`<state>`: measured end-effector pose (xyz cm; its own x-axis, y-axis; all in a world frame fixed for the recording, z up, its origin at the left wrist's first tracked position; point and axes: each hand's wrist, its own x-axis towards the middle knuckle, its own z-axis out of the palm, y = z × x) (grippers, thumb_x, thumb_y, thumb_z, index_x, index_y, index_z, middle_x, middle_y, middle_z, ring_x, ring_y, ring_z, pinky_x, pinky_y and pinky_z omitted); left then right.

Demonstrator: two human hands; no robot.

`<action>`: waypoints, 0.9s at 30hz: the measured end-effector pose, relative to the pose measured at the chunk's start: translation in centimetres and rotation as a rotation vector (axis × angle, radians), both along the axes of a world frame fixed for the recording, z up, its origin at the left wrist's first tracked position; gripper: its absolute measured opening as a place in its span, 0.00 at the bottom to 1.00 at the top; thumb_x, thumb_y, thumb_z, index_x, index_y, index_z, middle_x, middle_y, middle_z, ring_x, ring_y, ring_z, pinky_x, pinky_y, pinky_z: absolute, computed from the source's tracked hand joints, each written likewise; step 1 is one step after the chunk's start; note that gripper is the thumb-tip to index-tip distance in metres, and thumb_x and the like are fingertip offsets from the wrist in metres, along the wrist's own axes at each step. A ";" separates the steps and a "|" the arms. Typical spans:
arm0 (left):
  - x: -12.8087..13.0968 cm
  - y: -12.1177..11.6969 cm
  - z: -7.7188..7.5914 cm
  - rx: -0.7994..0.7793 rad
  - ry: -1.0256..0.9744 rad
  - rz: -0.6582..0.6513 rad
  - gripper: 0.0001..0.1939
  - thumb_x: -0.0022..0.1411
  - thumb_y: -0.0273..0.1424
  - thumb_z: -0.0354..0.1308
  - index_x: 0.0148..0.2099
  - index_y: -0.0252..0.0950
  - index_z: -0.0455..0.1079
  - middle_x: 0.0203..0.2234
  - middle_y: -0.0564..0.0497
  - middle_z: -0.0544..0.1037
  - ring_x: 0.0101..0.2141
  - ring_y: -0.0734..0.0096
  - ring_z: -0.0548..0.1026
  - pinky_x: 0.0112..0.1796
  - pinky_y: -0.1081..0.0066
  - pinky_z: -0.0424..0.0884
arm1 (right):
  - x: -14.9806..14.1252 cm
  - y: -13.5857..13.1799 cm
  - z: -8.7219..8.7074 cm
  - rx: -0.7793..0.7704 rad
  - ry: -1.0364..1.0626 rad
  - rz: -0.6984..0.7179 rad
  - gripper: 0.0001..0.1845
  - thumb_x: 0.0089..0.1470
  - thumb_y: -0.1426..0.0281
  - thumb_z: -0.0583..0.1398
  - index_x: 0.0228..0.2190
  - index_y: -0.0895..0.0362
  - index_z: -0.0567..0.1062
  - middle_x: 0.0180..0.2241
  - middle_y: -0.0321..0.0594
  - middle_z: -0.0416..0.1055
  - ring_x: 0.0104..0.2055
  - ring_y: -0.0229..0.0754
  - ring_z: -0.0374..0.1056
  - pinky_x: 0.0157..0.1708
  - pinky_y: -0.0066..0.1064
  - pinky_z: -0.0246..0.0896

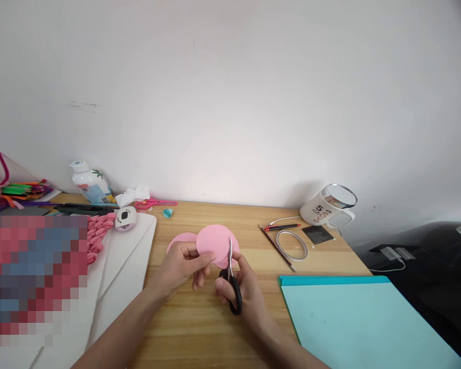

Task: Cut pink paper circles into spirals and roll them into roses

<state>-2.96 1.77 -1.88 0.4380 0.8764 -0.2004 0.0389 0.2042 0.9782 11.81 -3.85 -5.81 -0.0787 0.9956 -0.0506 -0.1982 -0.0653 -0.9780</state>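
Between the thumb and fingers of my left hand [188, 261] is a pink paper circle [214, 243], held up above the wooden table. My right hand [246, 287] grips black-handled scissors [234, 292] with the blades pointing up, at the right edge of the circle. Whether the blades are touching the paper I cannot tell. Another pink circle [181, 240] lies behind my left hand, partly covered by it. More pink paper shows behind the held circle near the scissors.
At right are a mug [325, 205], a coiled white cable [292, 246], pencils [278, 248], a black card [318, 234] and light blue paper sheets [353, 318]. On the left are white paper [126, 261], a white bottle [90, 182], pink scissors [155, 204] and colourful pipe cleaners [19, 192].
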 end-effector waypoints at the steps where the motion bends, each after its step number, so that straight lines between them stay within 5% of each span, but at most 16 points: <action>1: -0.1 0.0 -0.1 0.005 0.013 0.006 0.18 0.50 0.41 0.63 0.22 0.30 0.69 0.13 0.53 0.71 0.11 0.80 0.65 0.11 0.80 0.61 | 0.0 0.0 0.0 0.005 0.002 -0.001 0.26 0.45 0.59 0.63 0.41 0.53 0.58 0.15 0.22 0.57 0.16 0.31 0.49 0.16 0.22 0.42; 7: -0.4 0.0 -0.4 0.022 0.069 -0.052 0.19 0.51 0.40 0.62 0.18 0.32 0.66 0.10 0.55 0.68 0.10 0.81 0.64 0.11 0.81 0.57 | 0.2 0.3 0.3 0.101 0.065 -0.007 0.28 0.42 0.59 0.66 0.40 0.54 0.59 0.20 0.26 0.57 0.21 0.32 0.48 0.21 0.24 0.44; 27: 0.4 -0.3 0.6 -0.019 -0.052 -0.016 0.16 0.49 0.41 0.63 0.27 0.32 0.67 0.16 0.54 0.73 0.12 0.77 0.69 0.12 0.78 0.63 | 0.0 0.0 0.4 0.066 -0.023 -0.010 0.27 0.42 0.54 0.64 0.40 0.53 0.60 0.18 0.24 0.53 0.19 0.31 0.44 0.18 0.23 0.39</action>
